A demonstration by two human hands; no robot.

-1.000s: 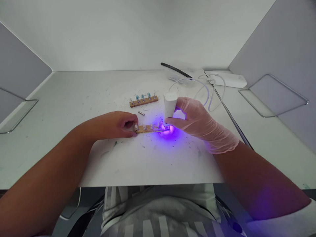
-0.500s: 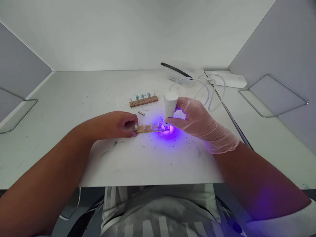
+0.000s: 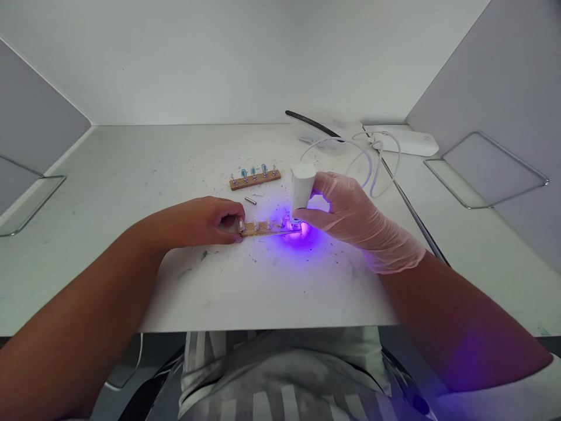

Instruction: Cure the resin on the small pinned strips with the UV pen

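My bare left hand [image 3: 210, 222] grips the left end of a wooden nail tip stand [image 3: 263, 231] between thumb and fingers. Several clear nail tips [image 3: 269, 224] stand upright along it. My right hand [image 3: 342, 204], in a thin translucent glove, is closed around a white handheld UV lamp [image 3: 302, 186]. Held upright, the lamp points down over the stand's right end. Violet light spreads there and hides the tips beneath. Behind lies a second wooden stand [image 3: 255, 180], bearing tips, some of them blue. A small metal cylinder [image 3: 250, 200] lies between the two stands.
A white cable [image 3: 370, 166] loops behind the lamp. At the back right are a white elongated device [image 3: 405, 142], a clear plastic bag [image 3: 319, 137] and a black curved strip [image 3: 312, 124]. A metal rod [image 3: 414, 207] slants behind my right wrist. Wire frames [image 3: 486, 169] flank the desk.
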